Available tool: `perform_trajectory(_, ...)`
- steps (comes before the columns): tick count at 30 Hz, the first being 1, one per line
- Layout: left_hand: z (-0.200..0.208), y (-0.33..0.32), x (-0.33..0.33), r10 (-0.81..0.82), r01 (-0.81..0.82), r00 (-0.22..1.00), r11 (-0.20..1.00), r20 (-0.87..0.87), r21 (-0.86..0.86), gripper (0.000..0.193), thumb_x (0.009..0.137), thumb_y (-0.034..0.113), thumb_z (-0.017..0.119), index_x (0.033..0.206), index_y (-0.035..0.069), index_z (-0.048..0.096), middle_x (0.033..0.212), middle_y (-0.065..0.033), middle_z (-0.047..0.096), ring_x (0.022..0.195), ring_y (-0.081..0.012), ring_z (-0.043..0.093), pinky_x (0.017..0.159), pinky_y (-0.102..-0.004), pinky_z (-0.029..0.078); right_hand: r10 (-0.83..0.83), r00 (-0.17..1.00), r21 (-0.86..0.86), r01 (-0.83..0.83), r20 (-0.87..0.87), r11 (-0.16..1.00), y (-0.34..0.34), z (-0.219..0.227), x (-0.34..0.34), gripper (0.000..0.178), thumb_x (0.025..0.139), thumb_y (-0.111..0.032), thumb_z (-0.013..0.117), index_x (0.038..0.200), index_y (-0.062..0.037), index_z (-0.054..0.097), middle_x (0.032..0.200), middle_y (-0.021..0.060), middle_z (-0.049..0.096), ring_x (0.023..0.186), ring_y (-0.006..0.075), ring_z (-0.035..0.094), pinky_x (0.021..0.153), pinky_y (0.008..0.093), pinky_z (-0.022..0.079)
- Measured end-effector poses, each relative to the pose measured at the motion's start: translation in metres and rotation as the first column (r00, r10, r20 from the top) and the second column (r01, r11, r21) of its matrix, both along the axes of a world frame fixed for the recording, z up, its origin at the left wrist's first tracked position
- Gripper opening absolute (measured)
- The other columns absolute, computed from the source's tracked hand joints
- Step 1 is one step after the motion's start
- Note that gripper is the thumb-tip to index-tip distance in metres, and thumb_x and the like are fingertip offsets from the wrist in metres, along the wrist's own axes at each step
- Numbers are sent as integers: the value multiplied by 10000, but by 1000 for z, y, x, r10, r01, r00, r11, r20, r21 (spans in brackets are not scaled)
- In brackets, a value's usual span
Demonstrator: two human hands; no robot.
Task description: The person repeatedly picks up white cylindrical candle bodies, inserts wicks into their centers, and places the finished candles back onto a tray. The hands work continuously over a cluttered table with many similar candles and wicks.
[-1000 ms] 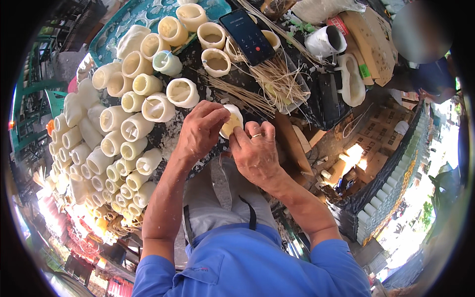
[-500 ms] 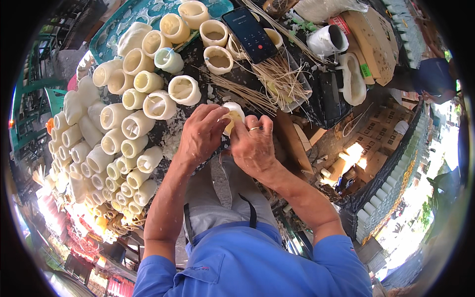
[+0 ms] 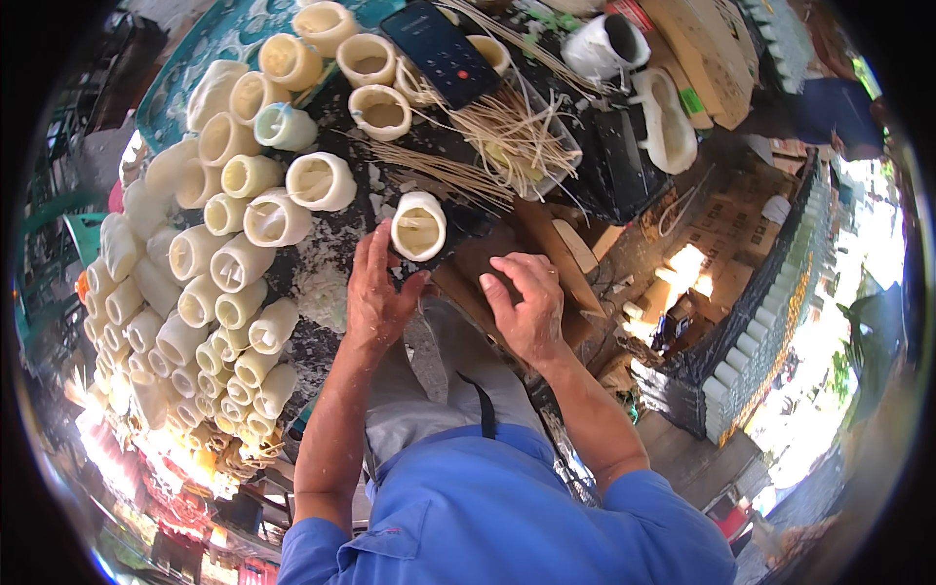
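A cream-white, thick-walled round cup (image 3: 419,226) stands at the near edge of the dark worktop, mouth up, with pale yellowish pieces inside. My left hand (image 3: 382,297) is just beside its near left side, fingers up and thumb apart; whether a fingertip touches the wall I cannot tell. To the right, apart from the cup, my right hand (image 3: 526,304) hovers with nothing in it, its fingers slightly bent and the thumb spread. Several similar cups crowd the left, the closest being a wide white one (image 3: 322,181).
Thin pale sticks (image 3: 444,174) lie behind the cup, leading to a tray of tangled strands (image 3: 512,141). A dark phone (image 3: 441,54) rests among cups at the back. A white jug (image 3: 604,47) and cardboard (image 3: 697,58) sit back right. Wooden boards (image 3: 551,258) border the right side.
Both hands have come off the cup they were holding and moved apart, the right one further right. The cup now stands uncovered. The whole view has shifted, so the worktop appears further left and up.
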State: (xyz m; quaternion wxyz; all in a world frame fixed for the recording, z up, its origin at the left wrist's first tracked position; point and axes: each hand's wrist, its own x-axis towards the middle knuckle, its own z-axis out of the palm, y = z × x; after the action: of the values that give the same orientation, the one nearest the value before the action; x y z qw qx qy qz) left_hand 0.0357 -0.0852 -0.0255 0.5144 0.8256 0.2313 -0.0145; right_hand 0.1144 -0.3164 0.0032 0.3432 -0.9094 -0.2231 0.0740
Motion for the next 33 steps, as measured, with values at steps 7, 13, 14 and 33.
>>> perform_trajectory(7,-9,-2,2,47,-47,998,999,-42,-5,894,834,26,899,1633,74,499,1277,-89,643,997,-158,676,734,-296,581,-152,848,-463,-121,-509,878,-134,-218,-69,410,1042,-328,731,1316,-24,748,1209,182,799,1056,408,762,954,476,615)
perform_trajectory(13,-4,7,11,-7,7,1000,998,8,59,1004,776,19,922,1667,87,464,1438,-120,615,996,-189,672,752,-310,572,22,999,-339,-30,-26,940,-122,-327,-58,705,1046,-461,681,1539,31,574,1323,266,745,1168,449,733,1012,542,594)
perform_trajectory(14,-2,9,13,-21,18,999,996,39,87,1020,768,19,925,1672,88,458,1453,-118,612,995,-187,667,761,-311,568,-81,975,-406,-10,-206,914,-110,-332,-51,690,1048,-433,674,1540,40,575,1359,265,731,1225,450,708,1067,530,561)
perform_trajectory(33,-9,38,48,-315,278,909,946,273,165,958,624,64,998,1497,67,606,1535,-168,638,1406,-388,630,1172,-477,533,-161,958,-370,64,-236,927,-72,-404,-26,609,1138,-362,523,1553,84,539,1491,272,648,1429,425,596,1230,499,443)
